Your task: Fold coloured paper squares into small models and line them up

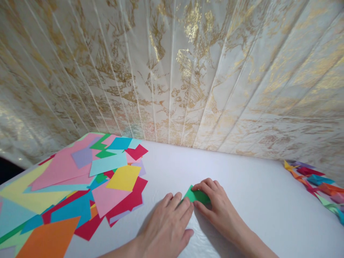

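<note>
A small piece of green paper [197,196] lies on the white tabletop between my two hands, partly hidden under the fingers. My left hand [172,220] rests palm down with its fingers stretched forward, the fingertips touching the paper's left edge and the thumb held apart. From the right, my right hand [215,200] pinches the green paper between thumb and curled fingers. Whether the paper has folds in it I cannot tell.
Many loose sheets of coloured paper [109,199] overlap on the left of the table [166,161]. Small folded paper pieces [318,182] in several colours sit at the far right. Behind the table hangs a white and gold patterned curtain [172,71].
</note>
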The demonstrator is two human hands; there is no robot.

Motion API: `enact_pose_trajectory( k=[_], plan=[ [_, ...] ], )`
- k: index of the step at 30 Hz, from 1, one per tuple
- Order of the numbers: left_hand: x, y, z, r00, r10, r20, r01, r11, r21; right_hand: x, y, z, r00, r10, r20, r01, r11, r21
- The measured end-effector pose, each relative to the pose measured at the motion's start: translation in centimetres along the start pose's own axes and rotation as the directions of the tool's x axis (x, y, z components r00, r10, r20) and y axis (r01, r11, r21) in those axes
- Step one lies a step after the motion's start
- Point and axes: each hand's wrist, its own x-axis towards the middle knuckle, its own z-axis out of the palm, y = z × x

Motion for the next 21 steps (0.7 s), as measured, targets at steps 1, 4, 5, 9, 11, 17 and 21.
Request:
enact_pose_trajectory(
  k=[1,4,5,9,11,17,21],
  plan=[
    [0.0,0.0,0.0,1.000,0.001,-0.010,-0.001,1.000,0.008,-0.2,0.1,0.2,1.000,0.005,-0.011,-0.005,1.000,-0.007],
    [0.0,0.1,0.0,0.998,0.019,-0.053,-0.016,0.999,0.049,-0.5,0.6,0.4,1.000,0.011,-0.029,-0.011,1.000,-0.020],
    [0.0,0.1,0.0,0.997,0.030,-0.072,-0.025,0.997,0.073,-0.6,0.9,0.4,1.000,0.009,-0.027,-0.009,1.000,-0.017],
    [-0.5,0.4,0.0,0.985,0.064,-0.160,-0.030,0.978,0.204,-1.1,2.7,-0.5,1.000,0.021,0.012,-0.021,1.000,0.018],
    [-1.1,0.4,0.2,0.982,0.056,-0.179,-0.007,0.965,0.263,-1.4,3.6,-1.2,0.999,0.042,0.023,-0.043,0.998,0.039],
    [-1.9,0.4,0.4,0.985,0.012,-0.172,0.047,0.940,0.338,-2.0,4.3,-1.9,0.997,0.068,0.024,-0.070,0.994,0.079],
    [-1.6,0.2,-0.1,0.989,-0.013,-0.144,0.056,0.954,0.296,-2.1,4.3,-1.8,0.999,0.040,0.014,-0.041,0.991,0.126]
  ],
)
